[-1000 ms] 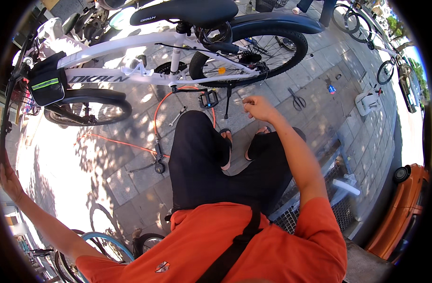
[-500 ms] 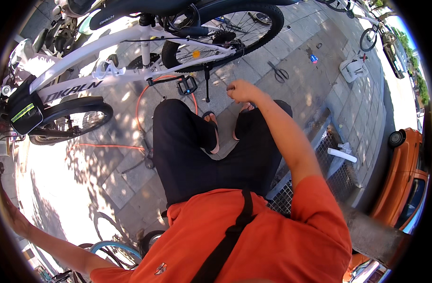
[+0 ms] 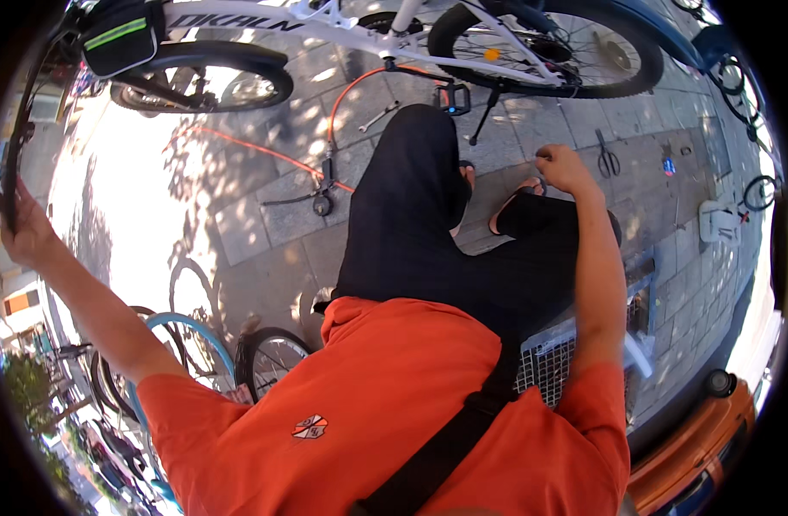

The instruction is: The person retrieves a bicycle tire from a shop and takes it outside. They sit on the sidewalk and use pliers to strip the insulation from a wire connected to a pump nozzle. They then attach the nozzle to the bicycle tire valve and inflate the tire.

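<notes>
A white bicycle (image 3: 342, 33) with black tyres and mudguards stands across the far side. A black bag with a yellow-green stripe (image 3: 123, 39) hangs at its front. At the far left edge, my left hand (image 3: 31, 230) is closed around the black grip of its handlebar (image 3: 12, 198). My right hand (image 3: 567, 168) hovers in front of my right knee, below the rear wheel (image 3: 634, 73) and apart from it. Its fingers are curled together, and anything inside them is hidden. Nearest to that hand, scissors (image 3: 609, 162) lie on the paving.
An orange hose (image 3: 273, 153) with a black inflator fitting (image 3: 323, 203) and a spanner (image 3: 379, 116) lie left of my knees. A white container (image 3: 720, 222) stands at right. Wire mesh (image 3: 544, 365) is beside my right hip. Other bicycles (image 3: 192, 322) and an orange car (image 3: 695, 451) are behind.
My view has swung left, so the bicycle and ground things appear farther right. My left hand, formerly dim at the rim, now shows gripping the handlebar. My right hand remains curled near my knee.
</notes>
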`<action>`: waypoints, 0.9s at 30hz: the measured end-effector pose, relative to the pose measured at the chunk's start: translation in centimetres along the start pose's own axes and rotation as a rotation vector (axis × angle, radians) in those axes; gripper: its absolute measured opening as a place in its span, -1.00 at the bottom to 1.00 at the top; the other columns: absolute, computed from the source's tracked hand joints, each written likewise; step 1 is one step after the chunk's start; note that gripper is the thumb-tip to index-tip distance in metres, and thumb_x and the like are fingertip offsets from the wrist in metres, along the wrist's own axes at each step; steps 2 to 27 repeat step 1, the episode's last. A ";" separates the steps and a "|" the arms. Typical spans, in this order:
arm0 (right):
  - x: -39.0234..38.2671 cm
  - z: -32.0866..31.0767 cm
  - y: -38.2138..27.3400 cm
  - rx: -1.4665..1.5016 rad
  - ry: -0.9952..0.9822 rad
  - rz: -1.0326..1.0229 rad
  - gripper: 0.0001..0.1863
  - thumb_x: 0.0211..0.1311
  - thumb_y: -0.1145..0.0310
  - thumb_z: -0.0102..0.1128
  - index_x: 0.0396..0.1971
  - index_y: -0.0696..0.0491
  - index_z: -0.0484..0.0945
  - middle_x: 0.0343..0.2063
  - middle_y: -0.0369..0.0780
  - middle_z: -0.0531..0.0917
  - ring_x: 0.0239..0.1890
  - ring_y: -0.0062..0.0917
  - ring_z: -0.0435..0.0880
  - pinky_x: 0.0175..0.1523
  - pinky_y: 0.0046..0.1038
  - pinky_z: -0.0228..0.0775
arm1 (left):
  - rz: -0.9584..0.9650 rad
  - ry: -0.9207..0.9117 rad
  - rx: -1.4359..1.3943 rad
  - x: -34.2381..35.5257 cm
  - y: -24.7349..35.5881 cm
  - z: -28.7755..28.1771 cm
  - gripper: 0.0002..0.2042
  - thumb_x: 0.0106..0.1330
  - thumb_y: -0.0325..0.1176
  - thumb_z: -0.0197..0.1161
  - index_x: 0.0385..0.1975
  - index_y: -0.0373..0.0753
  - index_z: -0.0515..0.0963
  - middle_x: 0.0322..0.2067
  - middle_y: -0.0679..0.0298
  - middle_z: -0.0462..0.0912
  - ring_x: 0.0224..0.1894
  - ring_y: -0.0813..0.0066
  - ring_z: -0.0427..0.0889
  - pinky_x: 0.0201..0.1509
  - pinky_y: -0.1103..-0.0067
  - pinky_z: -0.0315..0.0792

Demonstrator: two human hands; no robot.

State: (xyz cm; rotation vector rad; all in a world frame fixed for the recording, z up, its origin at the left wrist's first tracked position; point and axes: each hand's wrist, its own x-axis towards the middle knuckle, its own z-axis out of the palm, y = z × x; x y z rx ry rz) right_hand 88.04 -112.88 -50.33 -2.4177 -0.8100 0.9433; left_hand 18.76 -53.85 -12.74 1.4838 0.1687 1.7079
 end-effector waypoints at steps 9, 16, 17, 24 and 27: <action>1.1 2.9 -2.1 0.000 -0.061 -0.043 -0.64 0.28 0.30 0.17 -0.16 0.30 0.72 -0.26 -0.02 0.81 -0.16 -0.16 0.82 0.01 -0.13 0.63 | 0.023 0.048 -0.057 -0.7 -1.1 2.9 -0.63 0.31 -0.54 0.06 0.07 -0.61 0.46 0.22 -0.25 0.44 0.37 -0.28 0.37 0.55 -0.20 0.09; 1.1 2.9 -2.1 0.000 -0.061 -0.043 -0.64 0.28 0.30 0.17 -0.16 0.30 0.72 -0.26 -0.02 0.81 -0.16 -0.16 0.82 0.01 -0.13 0.63 | 0.023 0.048 -0.057 -0.7 -1.1 2.9 -0.63 0.31 -0.54 0.06 0.07 -0.61 0.46 0.22 -0.25 0.44 0.37 -0.28 0.37 0.55 -0.20 0.09; 1.1 2.9 -2.1 0.000 -0.061 -0.043 -0.64 0.28 0.30 0.17 -0.16 0.30 0.72 -0.26 -0.02 0.81 -0.16 -0.16 0.82 0.01 -0.13 0.63 | 0.023 0.048 -0.057 -0.7 -1.1 2.9 -0.63 0.31 -0.54 0.06 0.07 -0.61 0.46 0.22 -0.25 0.44 0.37 -0.28 0.37 0.55 -0.20 0.09; 1.1 2.9 -2.1 0.000 -0.061 -0.043 -0.64 0.28 0.30 0.17 -0.16 0.30 0.72 -0.26 -0.02 0.81 -0.16 -0.16 0.82 0.01 -0.13 0.63 | 0.023 0.048 -0.057 -0.7 -1.1 2.9 -0.63 0.31 -0.54 0.06 0.07 -0.61 0.46 0.22 -0.25 0.44 0.37 -0.28 0.37 0.55 -0.20 0.09; 1.1 2.9 -2.1 0.000 -0.061 -0.043 -0.64 0.28 0.30 0.17 -0.16 0.30 0.72 -0.26 -0.02 0.81 -0.16 -0.16 0.82 0.01 -0.13 0.63 | 0.023 0.048 -0.057 -0.7 -1.1 2.9 -0.63 0.31 -0.54 0.06 0.07 -0.61 0.46 0.22 -0.25 0.44 0.37 -0.28 0.37 0.55 -0.20 0.09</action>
